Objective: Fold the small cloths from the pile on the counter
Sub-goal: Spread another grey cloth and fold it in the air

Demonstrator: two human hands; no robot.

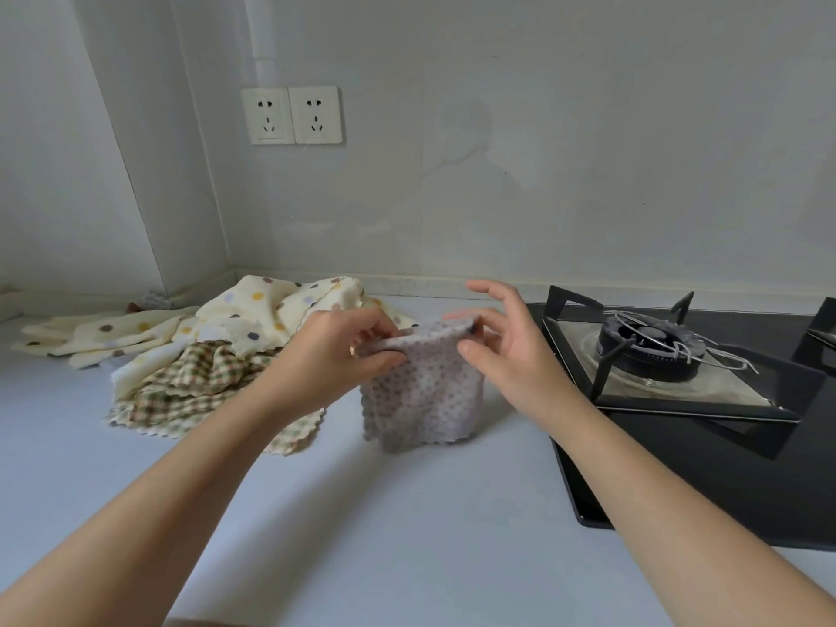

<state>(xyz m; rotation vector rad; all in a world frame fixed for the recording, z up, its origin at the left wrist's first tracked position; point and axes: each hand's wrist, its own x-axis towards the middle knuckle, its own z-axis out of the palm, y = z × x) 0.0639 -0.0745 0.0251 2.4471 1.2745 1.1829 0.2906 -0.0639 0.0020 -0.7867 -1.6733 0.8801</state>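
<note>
A small grey dotted cloth (423,395) hangs doubled above the counter, its lower scalloped edge near the surface. My left hand (334,350) pinches its top left corner between thumb and fingers. My right hand (502,341) is at the top right corner, a fingertip and the thumb touching the fold while the other fingers spread out straight. To the left lies the pile: a cream polka-dot cloth (267,310) on top and a green-brown checked cloth (194,386) beneath it.
A black gas hob (678,454) with a burner and pan support (651,350) fills the counter's right side, close to my right hand. More cream dotted cloth (90,337) trails left. Two wall sockets (292,115) sit above. The pale counter (384,513) stretches toward me.
</note>
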